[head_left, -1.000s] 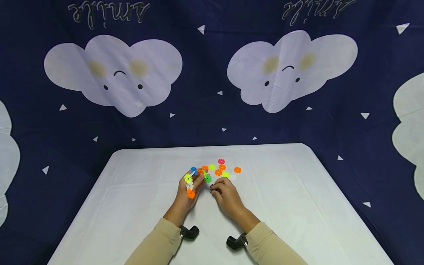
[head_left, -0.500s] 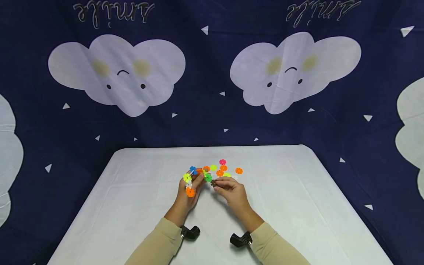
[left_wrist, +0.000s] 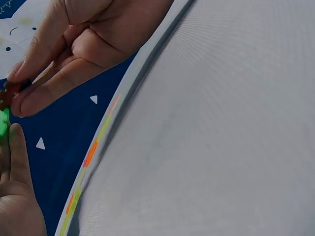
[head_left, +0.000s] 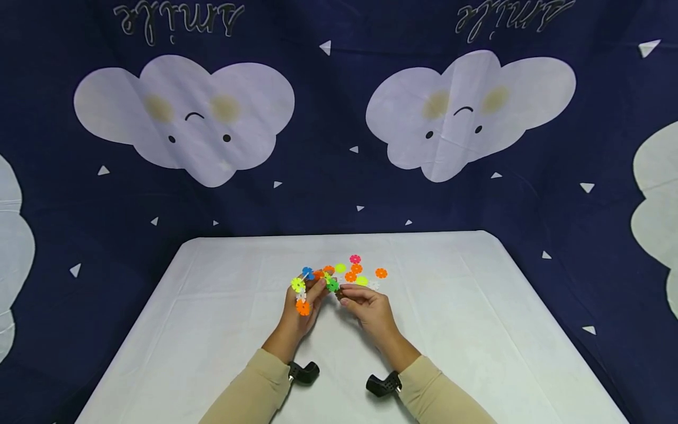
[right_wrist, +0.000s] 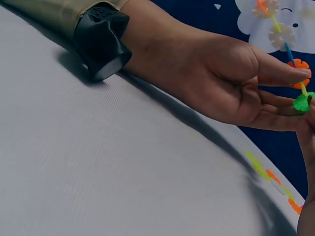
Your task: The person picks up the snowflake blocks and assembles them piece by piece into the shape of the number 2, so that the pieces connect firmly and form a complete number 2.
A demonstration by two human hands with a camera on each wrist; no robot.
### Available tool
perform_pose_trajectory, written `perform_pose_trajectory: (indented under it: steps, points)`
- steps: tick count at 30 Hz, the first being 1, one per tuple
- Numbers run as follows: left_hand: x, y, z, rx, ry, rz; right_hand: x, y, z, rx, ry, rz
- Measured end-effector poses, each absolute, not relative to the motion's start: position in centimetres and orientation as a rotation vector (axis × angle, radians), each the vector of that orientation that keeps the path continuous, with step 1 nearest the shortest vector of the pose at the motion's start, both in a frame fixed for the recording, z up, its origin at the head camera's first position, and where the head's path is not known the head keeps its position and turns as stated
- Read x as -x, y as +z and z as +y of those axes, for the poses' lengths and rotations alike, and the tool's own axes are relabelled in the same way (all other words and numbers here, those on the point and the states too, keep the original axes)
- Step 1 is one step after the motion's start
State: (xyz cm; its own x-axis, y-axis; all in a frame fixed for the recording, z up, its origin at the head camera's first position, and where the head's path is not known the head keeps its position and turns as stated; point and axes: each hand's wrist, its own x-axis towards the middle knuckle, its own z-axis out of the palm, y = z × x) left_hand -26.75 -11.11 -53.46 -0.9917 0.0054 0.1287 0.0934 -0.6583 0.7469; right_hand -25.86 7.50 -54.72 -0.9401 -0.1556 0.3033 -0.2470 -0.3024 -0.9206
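Observation:
My left hand [head_left: 298, 324] holds a curved chain of joined plastic snowflake discs. The chain runs from an orange disc [head_left: 302, 308] through white, yellow [head_left: 298, 285], blue [head_left: 308, 272] and orange to a green disc [head_left: 332, 285] at its right end. In the right wrist view, the left thumb lies on an orange disc [right_wrist: 299, 68], just above the green one. My right hand [head_left: 377, 312] pinches a brown disc [head_left: 339, 294] between thumb and fingers, edge close against the green disc. Fingers partly hide the brown disc; it shows again in the left wrist view [left_wrist: 5, 98].
Loose discs lie on the white table [head_left: 212, 330] behind my hands: a pink one [head_left: 355, 259], several orange ones [head_left: 381, 273], yellow ones [head_left: 362, 281] and a pale one [head_left: 374, 285]. A dark blue cloud-print cloth [head_left: 328, 118] stands behind the table. Black cameras [head_left: 304, 373] sit on both wrists.
My right hand has turned and risen slightly, bringing the brown disc out at its fingertips and up to the green disc. The left hand with the chain has barely moved.

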Motion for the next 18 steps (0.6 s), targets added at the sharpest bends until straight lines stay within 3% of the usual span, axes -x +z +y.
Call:
perform_pose_trajectory:
  steps: [8, 18]
  points:
    - [26.4, -53.1, -11.2, 0.252, -2.816, -1.261, 25.9, -54.7, 7.5, -0.454, 2.651, -1.647]
    - [26.2, -52.6, -11.5, 0.411, -2.796, -1.322, 25.6, -54.4, 7.6, -0.453, 2.6, -1.651]
